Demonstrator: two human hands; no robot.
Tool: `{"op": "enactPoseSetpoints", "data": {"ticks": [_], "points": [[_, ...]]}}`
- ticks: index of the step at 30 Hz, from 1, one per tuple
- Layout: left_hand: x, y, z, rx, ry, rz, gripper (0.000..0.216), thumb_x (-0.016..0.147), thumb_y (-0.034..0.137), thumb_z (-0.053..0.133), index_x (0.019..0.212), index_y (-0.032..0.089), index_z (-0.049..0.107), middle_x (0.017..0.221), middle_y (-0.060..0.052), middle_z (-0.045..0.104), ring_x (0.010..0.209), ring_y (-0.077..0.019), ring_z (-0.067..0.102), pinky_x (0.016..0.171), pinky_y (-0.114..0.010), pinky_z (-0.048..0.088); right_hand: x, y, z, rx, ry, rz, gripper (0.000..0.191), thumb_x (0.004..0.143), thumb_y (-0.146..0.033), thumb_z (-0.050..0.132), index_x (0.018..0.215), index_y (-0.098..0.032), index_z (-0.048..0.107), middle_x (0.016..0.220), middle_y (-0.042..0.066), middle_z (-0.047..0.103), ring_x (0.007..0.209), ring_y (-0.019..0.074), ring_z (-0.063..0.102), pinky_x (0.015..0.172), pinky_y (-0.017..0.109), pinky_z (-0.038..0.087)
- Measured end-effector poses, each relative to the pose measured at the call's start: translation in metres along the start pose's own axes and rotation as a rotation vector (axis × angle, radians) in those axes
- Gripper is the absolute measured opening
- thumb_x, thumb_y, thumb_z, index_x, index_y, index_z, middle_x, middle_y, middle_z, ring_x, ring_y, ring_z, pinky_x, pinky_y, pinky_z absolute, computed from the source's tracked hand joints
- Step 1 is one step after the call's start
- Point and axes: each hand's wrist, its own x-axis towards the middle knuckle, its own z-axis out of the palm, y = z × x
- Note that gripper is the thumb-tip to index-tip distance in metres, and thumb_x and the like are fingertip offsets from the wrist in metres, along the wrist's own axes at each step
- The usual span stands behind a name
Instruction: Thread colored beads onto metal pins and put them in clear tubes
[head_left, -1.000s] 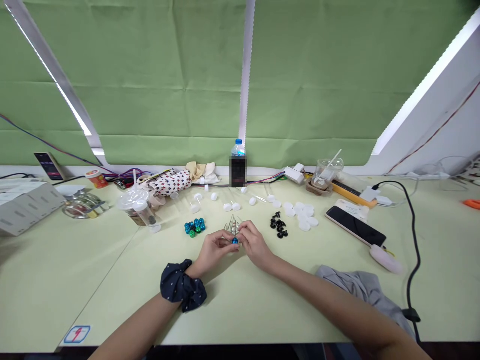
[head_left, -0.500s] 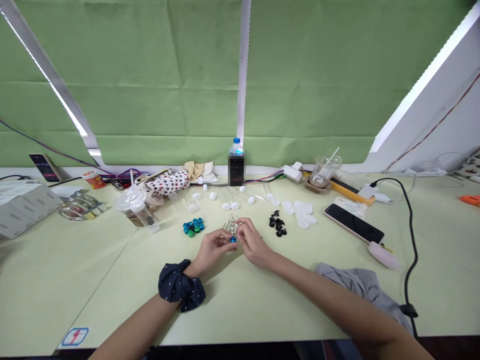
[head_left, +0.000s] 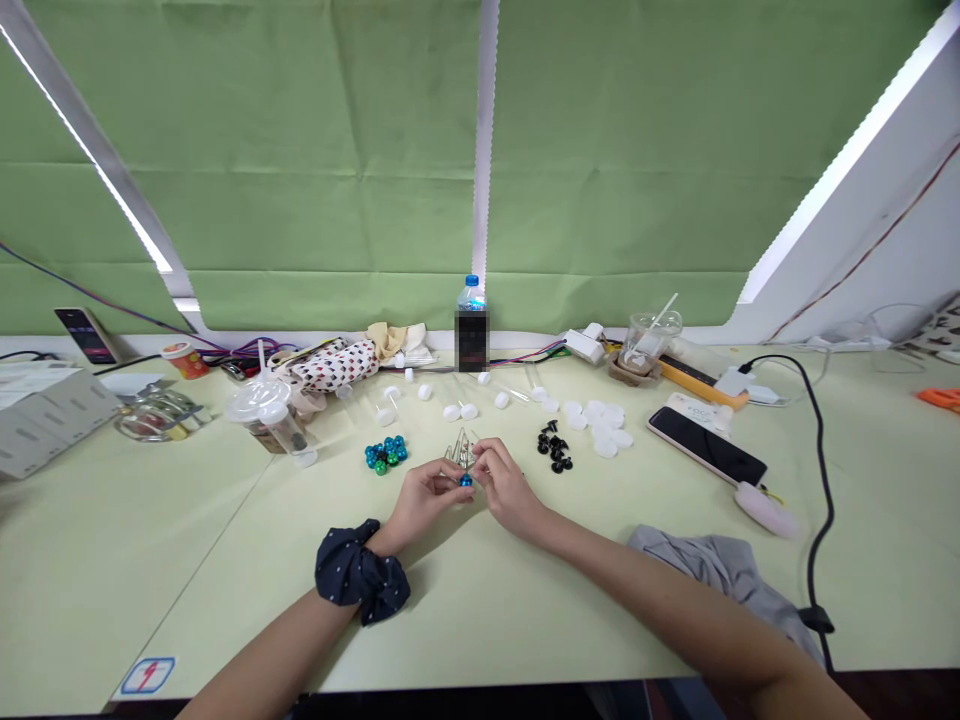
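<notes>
My left hand [head_left: 426, 497], a dark dotted scrunchie [head_left: 361, 572] round its wrist, pinches a shiny blue bell-like ball [head_left: 466, 480] between thumb and fingertips. Close against it, my right hand [head_left: 510, 487] is closed at the fingertips beside the ball. Whatever lies in its pinch is too small to make out. Just behind the hands is a cluster of thin metal pins or clips [head_left: 459, 447], partly covered by the fingers. To the left lies a group of blue and green balls [head_left: 386, 453]. Small black pieces with flat round heads [head_left: 555, 450] lie to the right.
White discs [head_left: 606, 430] and clear tubes with white caps [head_left: 469, 411] lie further back. Lidded plastic cups [head_left: 262, 402] stand at left, a water bottle [head_left: 472, 295] at the back. Rightward are a phone [head_left: 706, 446], a black cable [head_left: 821, 480] and grey cloth [head_left: 720, 570].
Almost nothing differs. Both hands keep their pinch around the blue ball, with only a very slight shift of the fingers and the view.
</notes>
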Motion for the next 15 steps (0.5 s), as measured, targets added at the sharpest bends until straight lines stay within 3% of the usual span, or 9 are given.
{"op": "enactPoseSetpoints", "data": {"ticks": [7,15], "points": [[-0.0004,-0.0007,0.0014,-0.007,-0.001,0.014,0.023,0.064,0.023,0.076,0.076,0.014,0.058,0.085,-0.003,0.063,0.068,-0.016,0.066,0.067,-0.033,0.056,-0.0009,0.002,-0.0008,-0.188,0.005,0.018,0.015,0.089,-0.014,0.04,0.078,-0.02,0.048,0.099,0.009,0.052,0.095,0.0229,0.047,0.083,0.041,0.041],[-0.0008,-0.0003,0.0018,-0.003,-0.003,0.016,0.025,0.064,0.024,0.076,0.076,0.014,0.057,0.084,-0.002,0.063,0.066,-0.0154,0.066,0.067,-0.032,0.056,-0.0006,-0.0003,-0.0004,-0.191,-0.008,0.042,0.019,0.091,-0.019,0.038,0.075,-0.019,0.047,0.097,0.009,0.05,0.092,0.0214,0.047,0.081,0.039,0.042]]}}
